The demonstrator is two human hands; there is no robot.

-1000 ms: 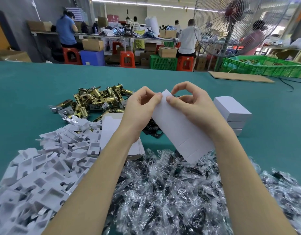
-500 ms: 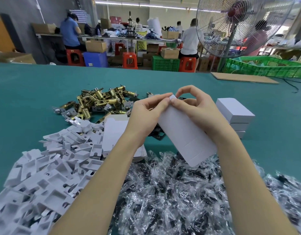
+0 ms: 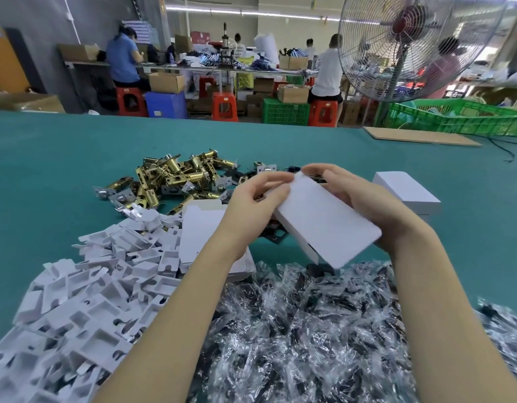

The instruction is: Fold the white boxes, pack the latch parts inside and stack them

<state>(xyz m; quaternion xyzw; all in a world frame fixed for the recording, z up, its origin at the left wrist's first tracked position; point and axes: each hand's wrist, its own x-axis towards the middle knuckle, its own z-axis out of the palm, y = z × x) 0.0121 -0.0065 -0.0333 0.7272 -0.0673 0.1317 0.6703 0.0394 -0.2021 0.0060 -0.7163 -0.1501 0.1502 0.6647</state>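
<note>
Both hands hold a white box (image 3: 327, 222) above the green table (image 3: 62, 158), tilted with its broad face toward me. My left hand (image 3: 255, 199) grips its far left end, and my right hand (image 3: 364, 199) curls around its right side from behind. Brass latch parts (image 3: 175, 175) lie in a heap beyond my left hand. A stack of flat white box blanks (image 3: 202, 231) lies under my left forearm. Folded white boxes (image 3: 405, 191) are stacked at the right, partly behind my right hand.
White cardboard inserts (image 3: 85, 286) are piled at the near left. Clear plastic bags of dark parts (image 3: 295, 330) cover the near edge. Across the table are a cardboard sheet (image 3: 420, 136), a green crate (image 3: 460, 116), a standing fan (image 3: 408, 45) and seated people at benches.
The flat blank has been opened into a box shape and turned so its broad face points up. My right hand has shifted from pinching the top edge to wrapping around the box's side.
</note>
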